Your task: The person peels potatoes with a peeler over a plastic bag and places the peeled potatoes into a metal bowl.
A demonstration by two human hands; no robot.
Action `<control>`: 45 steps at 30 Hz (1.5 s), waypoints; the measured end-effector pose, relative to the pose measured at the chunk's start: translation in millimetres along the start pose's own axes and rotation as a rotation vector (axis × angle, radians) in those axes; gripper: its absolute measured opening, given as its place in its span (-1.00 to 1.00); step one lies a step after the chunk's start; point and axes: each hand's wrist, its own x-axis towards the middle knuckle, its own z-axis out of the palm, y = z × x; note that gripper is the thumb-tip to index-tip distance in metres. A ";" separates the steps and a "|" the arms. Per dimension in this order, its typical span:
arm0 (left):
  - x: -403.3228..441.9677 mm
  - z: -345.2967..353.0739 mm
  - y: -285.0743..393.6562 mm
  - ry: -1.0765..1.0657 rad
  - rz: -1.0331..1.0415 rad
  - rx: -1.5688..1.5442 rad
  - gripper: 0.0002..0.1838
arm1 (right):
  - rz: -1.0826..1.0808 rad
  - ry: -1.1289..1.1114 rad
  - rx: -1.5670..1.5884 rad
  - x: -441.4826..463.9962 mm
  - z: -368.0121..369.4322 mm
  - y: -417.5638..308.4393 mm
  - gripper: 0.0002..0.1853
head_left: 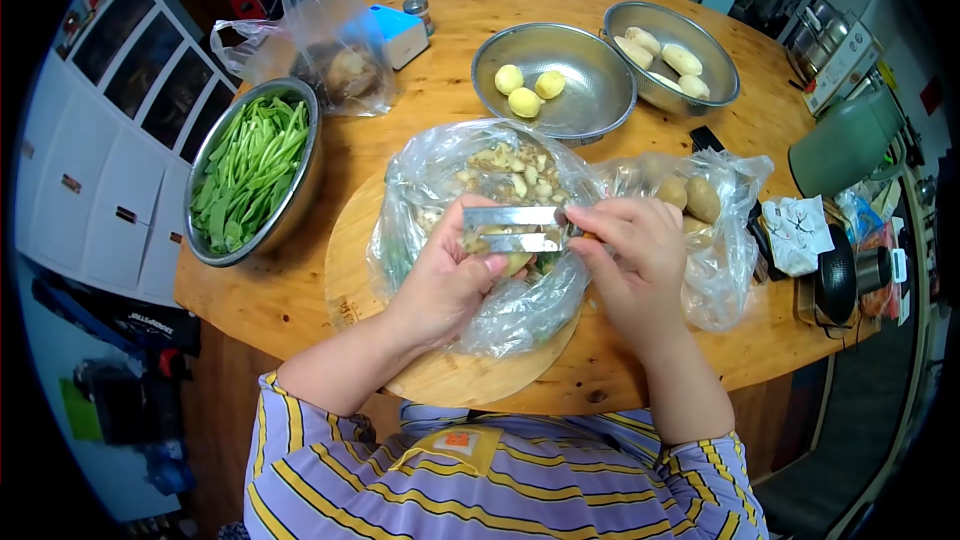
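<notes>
My left hand [452,275] is wrapped round a potato [515,262], which is mostly hidden behind a wide metal peeler [512,217]. The peeler's handle is pinched in my right hand [622,245], and its blade lies over the potato. Both hands are above an open clear plastic bag [520,328] that holds peelings [515,168]. Under the bag is a round wooden board [365,270]. Right of my right hand, a second clear bag [715,285] contains brown unpeeled potatoes [703,200].
Three peeled yellow potatoes lie in a metal colander [590,120]; another colander [728,60] behind it holds several pale pieces. Green leafy vegetables fill a metal bowl [312,155] at the left. A bag [345,70], a blue-white box [400,38] and a green pitcher [845,145] stand farther out.
</notes>
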 end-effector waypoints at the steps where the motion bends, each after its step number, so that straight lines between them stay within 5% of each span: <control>1: 0.0 -1.1 -1.5 0.027 -0.011 0.043 -0.31 | -0.033 0.008 -0.009 0.5 0.1 -2.2 -0.71; 4: -1.5 -2.3 -0.1 -0.045 0.026 0.073 -0.50 | -0.092 0.015 -0.032 0.3 0.4 -8.4 -0.70; 10: -2.7 -13.6 -6.9 -0.012 0.095 0.225 -0.55 | -0.114 0.032 -0.072 -0.1 -4.1 -5.8 -0.71; 19: 1.6 -9.5 -1.0 -0.118 0.057 -0.011 -0.61 | 0.379 -0.165 0.254 -4.9 -1.2 25.8 -0.72; 22: 2.3 -8.5 1.8 -0.118 -0.006 -0.134 -0.64 | 0.133 0.036 0.152 -1.6 1.5 6.5 -0.72; 26: -1.0 -1.5 2.2 -0.068 -0.046 -0.128 -0.66 | -0.081 0.042 -0.015 1.6 0.9 -9.1 -0.70; 32: -0.7 -1.6 -0.2 -0.091 -0.011 -0.081 -0.60 | -0.071 0.045 -0.073 0.4 -2.2 -10.0 -0.71; 36: 4.6 -11.5 -3.0 -0.101 -0.009 -0.112 -0.62 | 0.229 -0.082 0.130 -2.0 2.5 13.1 -0.78; 40: 2.6 -11.5 -3.7 -0.199 -0.008 -0.143 -0.58 | 0.806 -0.152 0.667 -7.4 3.0 20.1 -0.77; 45: 1.7 -7.1 1.6 -0.150 -0.059 -0.154 -0.52 | 0.126 -0.041 0.227 -1.9 -2.7 7.3 -0.73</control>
